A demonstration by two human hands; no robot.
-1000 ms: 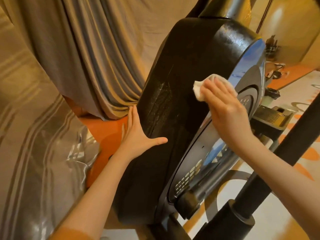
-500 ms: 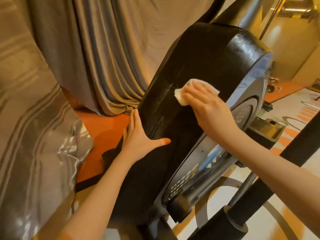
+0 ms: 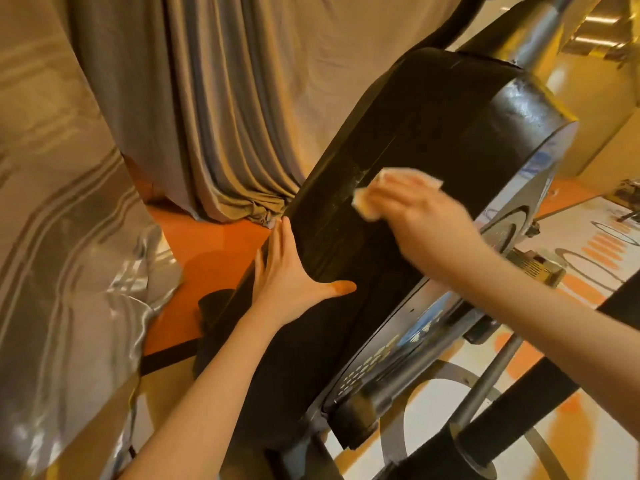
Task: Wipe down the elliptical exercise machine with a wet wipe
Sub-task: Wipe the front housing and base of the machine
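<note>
The wet wipe (image 3: 367,199) has been dragged leftward across the black flywheel housing (image 3: 433,133) of the elliptical, from near the shiny right rim a second ago to the middle of the curved black face now. The right hand (image 3: 429,223) is motion-blurred, so a stroke is judged to be in progress. A damp sheen is seen on the upper right corner of the housing, and faint whitish streaks are seen just left of the wipe; the top band is taken as already covered, with the pass now being worked toward the left edge and downward. The lower half of the housing and the silver side disc (image 3: 415,337) are judged not yet reached.

The wipe is held flat against the housing under the right fingers, which are laid fairly straight over it; whether the thumb is hooked round the wipe's edge cannot be told through the blur. The left hand (image 3: 294,278) is kept where it was, flat on the housing's left edge, fingers straight and pointing up, thumb splayed right across the black face, nothing held. It is judged to be bracing the machine. The two hands are kept apart, the wipe up and to the right of the left hand, both on the same black face. The grey curtain (image 3: 214,109) hangs behind.
</note>
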